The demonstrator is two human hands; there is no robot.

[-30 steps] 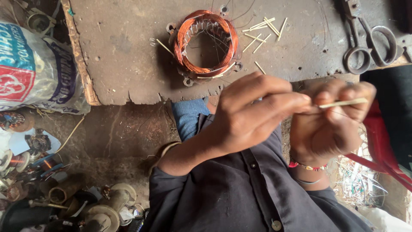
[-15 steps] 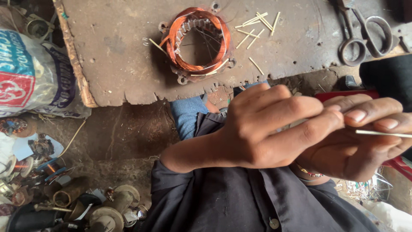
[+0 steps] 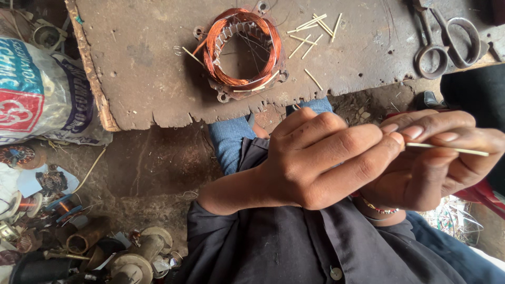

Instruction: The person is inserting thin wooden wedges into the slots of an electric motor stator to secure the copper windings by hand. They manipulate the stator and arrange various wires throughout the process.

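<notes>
Pale stick (image 3: pixel 447 149) is now pinched between both my hands, close under the camera. Compared with a second ago, hands have come up and nearer; the stick sits level and pokes out to the right past my right hand (image 3: pixel 436 158). Left hand (image 3: pixel 321 158) is in front, fingers curled, tips clamped on the stick's near end; right grip is closed round it further along. Looks like I'm working the stick itself, trimming or shaping it; no blade visible, so can't confirm. Coil (image 3: pixel 243 48) of copper wire sits untouched near the counter's (image 3: pixel 142 68) front edge, a few sticks already in it. Spare sticks (image 3: pixel 310 31) lie just right of it, scissors (image 3: pixel 447 39) at the counter's far right corner.
</notes>
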